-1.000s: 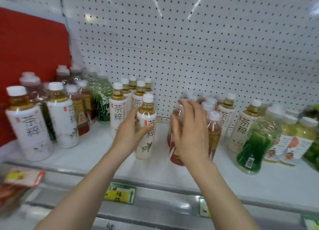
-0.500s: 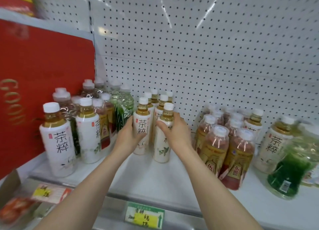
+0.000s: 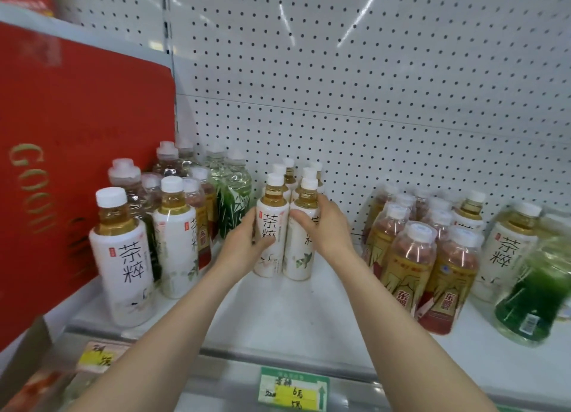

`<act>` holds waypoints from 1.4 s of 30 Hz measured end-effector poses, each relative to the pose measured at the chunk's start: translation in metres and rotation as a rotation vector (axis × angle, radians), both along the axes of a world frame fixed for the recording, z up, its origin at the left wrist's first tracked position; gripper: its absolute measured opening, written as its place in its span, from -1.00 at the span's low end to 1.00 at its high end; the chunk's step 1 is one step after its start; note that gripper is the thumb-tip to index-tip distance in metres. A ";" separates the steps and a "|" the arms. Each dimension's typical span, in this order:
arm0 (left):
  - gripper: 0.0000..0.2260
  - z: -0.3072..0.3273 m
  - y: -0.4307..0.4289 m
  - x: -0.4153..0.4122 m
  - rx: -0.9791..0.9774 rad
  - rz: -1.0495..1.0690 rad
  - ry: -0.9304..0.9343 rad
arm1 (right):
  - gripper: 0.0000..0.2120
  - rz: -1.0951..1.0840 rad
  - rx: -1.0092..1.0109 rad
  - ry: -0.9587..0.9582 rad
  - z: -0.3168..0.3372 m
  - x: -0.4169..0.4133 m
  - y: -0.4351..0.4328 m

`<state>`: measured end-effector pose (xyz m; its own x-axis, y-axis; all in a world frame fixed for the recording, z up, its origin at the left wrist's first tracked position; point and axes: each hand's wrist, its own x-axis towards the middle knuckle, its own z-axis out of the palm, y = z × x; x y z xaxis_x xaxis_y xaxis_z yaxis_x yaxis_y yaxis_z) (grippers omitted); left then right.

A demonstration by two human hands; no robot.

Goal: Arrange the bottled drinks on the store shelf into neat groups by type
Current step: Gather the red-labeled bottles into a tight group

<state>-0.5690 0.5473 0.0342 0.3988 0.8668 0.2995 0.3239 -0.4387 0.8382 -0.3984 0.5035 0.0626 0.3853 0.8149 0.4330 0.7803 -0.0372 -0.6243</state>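
Two white-labelled tea bottles stand side by side at the shelf's middle, heading two short rows of the same kind. My left hand (image 3: 244, 244) wraps the left tea bottle (image 3: 272, 226). My right hand (image 3: 324, 229) wraps the right tea bottle (image 3: 301, 251). Both bottles rest upright on the white shelf (image 3: 309, 319). Two more white tea bottles (image 3: 123, 257) stand at the front left. A cluster of red-and-gold drink bottles (image 3: 411, 266) stands to the right, with further white tea bottles (image 3: 506, 247) behind it.
Green-labelled bottles (image 3: 234, 201) stand behind my left hand, another green bottle (image 3: 531, 297) at the far right. A red box (image 3: 61, 139) walls off the left side. Pegboard (image 3: 370, 87) backs the shelf. A price tag (image 3: 293, 390) hangs on the front rail.
My right hand left the red-and-gold bottles and closed on a white tea bottle. Both hands now press the two front tea bottles together. The view shifted left and closer.
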 end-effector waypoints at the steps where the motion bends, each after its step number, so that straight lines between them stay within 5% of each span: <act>1: -0.35 0.000 -0.003 -0.003 0.020 -0.009 0.020 | -0.50 0.010 -0.013 0.014 0.001 0.000 0.000; 4: -0.32 -0.002 -0.021 -0.022 0.251 0.063 0.116 | -0.38 -0.097 0.092 -0.045 0.005 -0.014 -0.009; 8: -0.58 -0.011 -0.054 -0.080 0.664 0.373 0.052 | -0.53 -0.037 0.464 -0.153 0.017 -0.079 -0.026; 11: -0.61 -0.021 -0.062 -0.124 0.768 0.593 0.025 | -0.48 0.289 0.270 0.007 0.010 -0.131 -0.008; 15: -0.48 -0.021 -0.067 -0.156 0.673 0.751 0.006 | -0.36 0.533 0.052 0.154 0.004 -0.174 0.011; 20: -0.31 -0.023 -0.056 -0.168 0.299 0.591 -0.106 | -0.41 0.504 0.009 0.081 0.002 -0.178 0.020; 27: -0.37 -0.021 -0.045 -0.147 0.192 0.398 -0.169 | -0.34 0.181 0.009 -0.118 -0.001 -0.129 -0.030; 36: -0.37 -0.013 -0.051 -0.068 0.113 0.012 -0.133 | -0.37 -0.153 0.014 -0.145 -0.001 -0.053 -0.066; 42: -0.29 -0.005 -0.037 -0.047 -0.032 -0.225 -0.124 | -0.61 0.328 -0.049 0.448 0.018 -0.032 -0.084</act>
